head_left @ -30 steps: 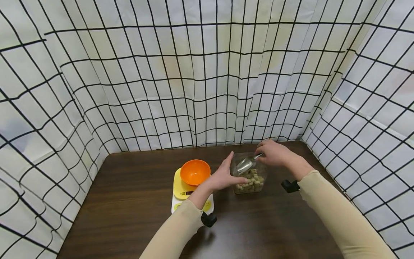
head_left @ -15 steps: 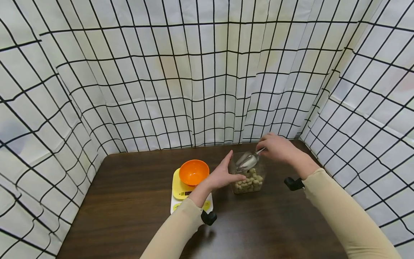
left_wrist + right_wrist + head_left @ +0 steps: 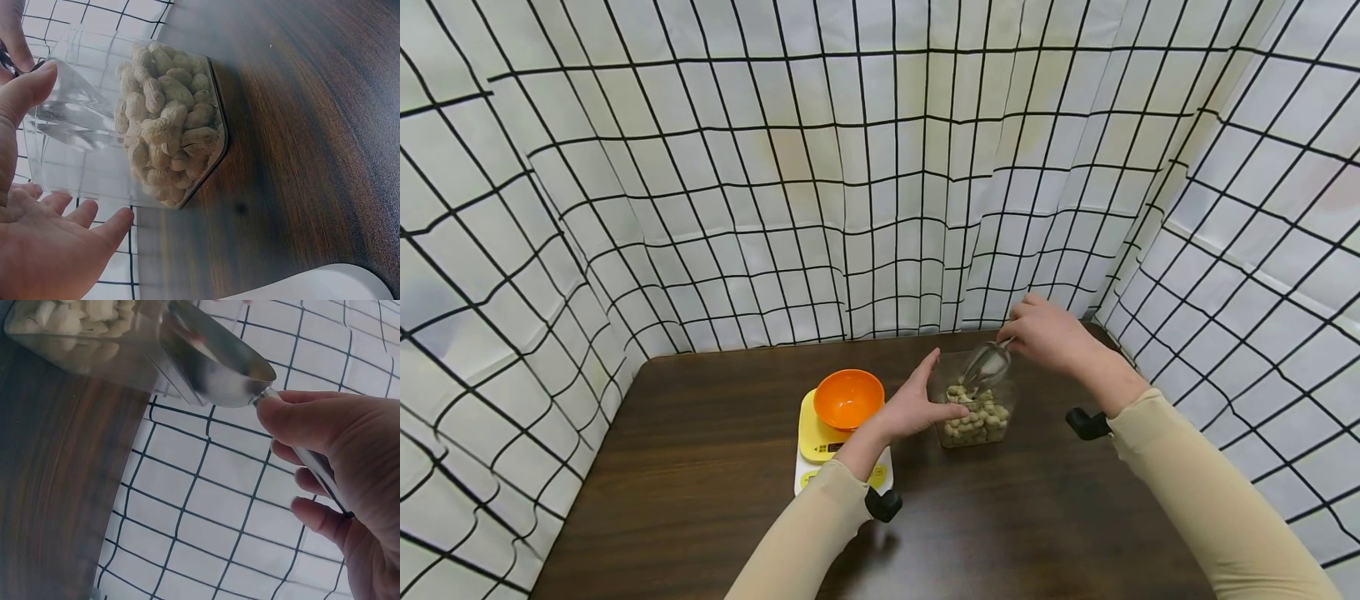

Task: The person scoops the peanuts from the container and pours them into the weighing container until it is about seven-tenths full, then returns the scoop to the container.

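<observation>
Metal scoop (image 3: 219, 378) pinched by its handle in my right hand (image 3: 1051, 335), its tip hard to make out by the peanuts (image 3: 165, 122) in the clear container (image 3: 97, 172) on the table (image 3: 700, 467). My left hand (image 3: 913, 408) spreads wide beside the container, fingers uncurled; my left arm (image 3: 812, 529) hides part of the scale (image 3: 815, 435).

The left arm (image 3: 820, 521) hides part of the scale (image 3: 809, 433), whose display (image 3: 835, 447) is too small to read. In the right wrist view, the top edge crops the tub (image 3: 144, 347) and peanuts (image 3: 65, 322).
</observation>
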Demonstrator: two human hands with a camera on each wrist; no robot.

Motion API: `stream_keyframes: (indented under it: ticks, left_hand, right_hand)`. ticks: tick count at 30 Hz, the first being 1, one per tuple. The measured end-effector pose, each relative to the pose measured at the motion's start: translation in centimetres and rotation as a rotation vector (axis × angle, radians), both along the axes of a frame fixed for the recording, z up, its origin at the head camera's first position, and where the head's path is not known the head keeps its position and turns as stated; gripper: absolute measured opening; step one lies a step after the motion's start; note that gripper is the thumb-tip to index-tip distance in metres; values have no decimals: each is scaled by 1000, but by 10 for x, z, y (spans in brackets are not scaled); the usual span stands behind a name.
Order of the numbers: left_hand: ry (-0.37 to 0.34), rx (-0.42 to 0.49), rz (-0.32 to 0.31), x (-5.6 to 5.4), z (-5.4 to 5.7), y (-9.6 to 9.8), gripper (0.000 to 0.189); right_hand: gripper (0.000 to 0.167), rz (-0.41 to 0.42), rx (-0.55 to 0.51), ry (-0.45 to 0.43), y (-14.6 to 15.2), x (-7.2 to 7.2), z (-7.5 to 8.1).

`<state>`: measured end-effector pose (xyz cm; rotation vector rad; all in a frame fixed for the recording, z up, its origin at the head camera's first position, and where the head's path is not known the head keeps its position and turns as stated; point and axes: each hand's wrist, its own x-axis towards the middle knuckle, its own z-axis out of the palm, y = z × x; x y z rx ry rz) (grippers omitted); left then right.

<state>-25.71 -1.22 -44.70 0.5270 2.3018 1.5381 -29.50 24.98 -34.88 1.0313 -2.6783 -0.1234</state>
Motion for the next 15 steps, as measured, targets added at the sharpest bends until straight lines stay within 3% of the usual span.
stream_keyframes:
  ticks: [6,15]
  left_hand:
    - [2,-10,4,0,-1,0,108]
    - [11,-25,8,-2,-3,0,108]
  right_hand:
    - [16,64,59,88,-12,2,-9]
    - [11,35,8,-60,-17,0,-21]
